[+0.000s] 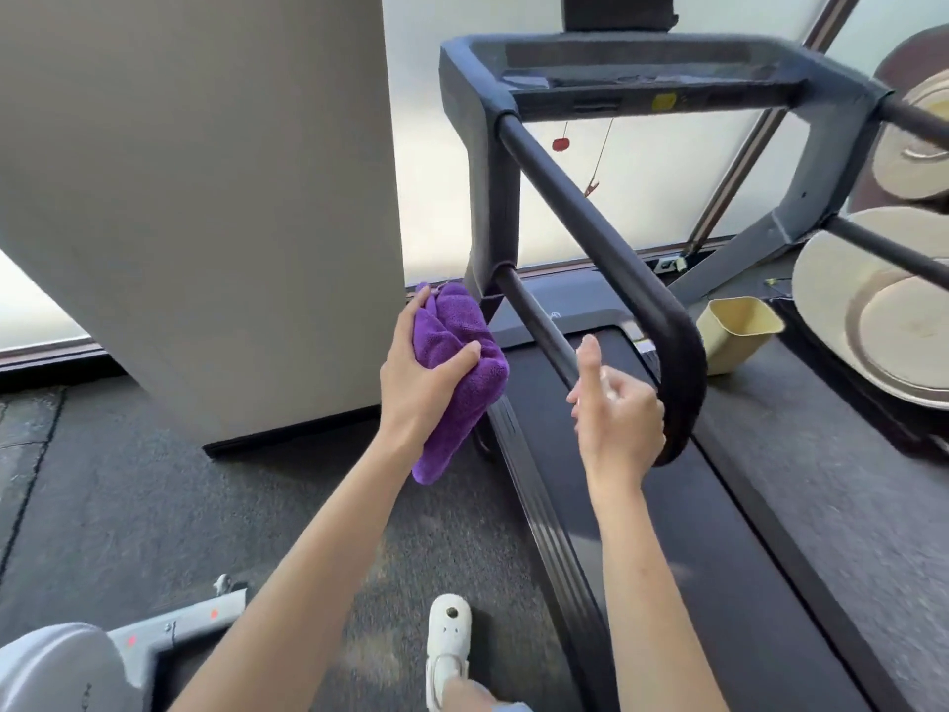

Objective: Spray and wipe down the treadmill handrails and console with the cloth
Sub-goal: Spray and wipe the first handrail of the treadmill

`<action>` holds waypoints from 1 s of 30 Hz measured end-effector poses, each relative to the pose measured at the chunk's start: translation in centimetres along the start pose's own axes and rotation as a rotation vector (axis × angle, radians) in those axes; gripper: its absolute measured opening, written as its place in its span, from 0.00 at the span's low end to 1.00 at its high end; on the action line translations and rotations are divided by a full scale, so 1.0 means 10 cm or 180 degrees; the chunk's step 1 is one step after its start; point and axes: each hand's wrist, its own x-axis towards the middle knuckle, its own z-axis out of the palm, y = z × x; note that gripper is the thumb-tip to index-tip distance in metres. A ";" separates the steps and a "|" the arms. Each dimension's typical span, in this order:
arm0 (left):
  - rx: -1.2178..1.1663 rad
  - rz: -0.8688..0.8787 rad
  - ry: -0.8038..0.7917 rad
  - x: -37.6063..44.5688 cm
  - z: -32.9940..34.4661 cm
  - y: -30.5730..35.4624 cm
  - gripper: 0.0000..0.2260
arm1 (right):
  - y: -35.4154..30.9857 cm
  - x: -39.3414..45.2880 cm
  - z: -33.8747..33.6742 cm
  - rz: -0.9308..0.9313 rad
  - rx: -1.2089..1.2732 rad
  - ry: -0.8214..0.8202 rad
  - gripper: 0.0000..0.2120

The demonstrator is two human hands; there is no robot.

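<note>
- the left hand (pixel 421 377) held the purple cloth (pixel 457 372) bunched up, fingers closed around it and the thumb pressed on its front; the cloth hung just beside the left upright of the treadmill.
- the right hand (pixel 619 418) was near the curved end of the left handrail (pixel 606 238), index finger raised and the other fingers curled; it seemed to hold something small and pale, maybe a spray bottle, but i cannot tell.
- for a good wipe, i think the cloth should wrap around the handrail and slide along its full length, also the underside.
- the console (pixel 642 69) was higher, well apart from both hands.
- a beige bin (pixel 739 331) lay tilted beside the belt; it looked empty.
</note>
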 end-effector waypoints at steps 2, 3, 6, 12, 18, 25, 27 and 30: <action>0.0014 -0.0060 -0.0103 0.20 0.02 -0.07 0.32 | 0.04 0.06 0.26 0.0250 0.0162 -0.0030 0.40; -0.0006 -0.0112 -0.0178 0.33 0.04 -0.10 0.33 | 0.07 0.11 0.40 0.0335 0.0214 -0.0042 0.39; 0.0120 -0.0158 -0.0375 0.75 0.06 -0.17 0.33 | 0.13 0.33 0.73 0.0465 0.0221 0.0068 0.38; 0.0409 -0.0189 -0.0708 1.50 0.03 -0.21 0.33 | 0.01 0.82 1.08 0.0741 0.0064 0.0325 0.38; 0.0502 -0.0290 -0.1264 2.12 0.17 -0.32 0.34 | -0.02 0.94 1.37 0.1044 -0.0050 0.0498 0.40; 0.0492 -0.0195 -0.1932 2.93 0.27 -0.54 0.33 | 0.03 0.95 1.72 0.1732 -0.0151 0.1471 0.41; 0.0528 -0.0164 -0.2145 3.18 0.26 -0.57 0.33 | 0.01 0.92 1.87 0.1994 -0.0155 0.1759 0.40; 0.0621 -0.0012 -0.2575 3.45 0.22 -0.56 0.33 | -0.08 0.88 2.12 0.2403 -0.0173 0.2114 0.38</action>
